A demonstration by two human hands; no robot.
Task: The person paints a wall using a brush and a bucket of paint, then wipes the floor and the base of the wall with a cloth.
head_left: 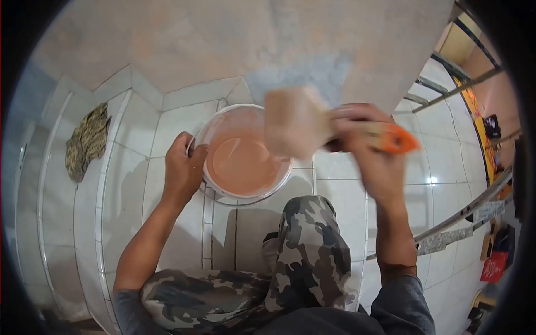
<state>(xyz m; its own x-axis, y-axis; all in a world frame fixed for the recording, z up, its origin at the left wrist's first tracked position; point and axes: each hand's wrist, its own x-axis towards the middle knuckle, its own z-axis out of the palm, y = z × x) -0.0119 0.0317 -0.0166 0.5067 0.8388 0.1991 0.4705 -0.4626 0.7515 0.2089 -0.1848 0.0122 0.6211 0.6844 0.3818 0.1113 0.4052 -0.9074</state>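
My left hand grips the rim of a white bucket, its thumb over the edge. Inside the bucket lies peach-coloured paint, with smears up the inner wall. My right hand is closed around the handle of a wide paintbrush, whose orange handle end sticks out to the right. The paint-coated bristles are blurred and hang over the bucket's right side, above the paint. Behind the brush rises a wall with patchy peach and blue-grey colour.
A crumpled patterned cloth lies on the tiled step at the left. On the right, a metal ladder stands on the white tile floor. Farther right are a red box and other clutter. My camouflage-trousered knee is just below the bucket.
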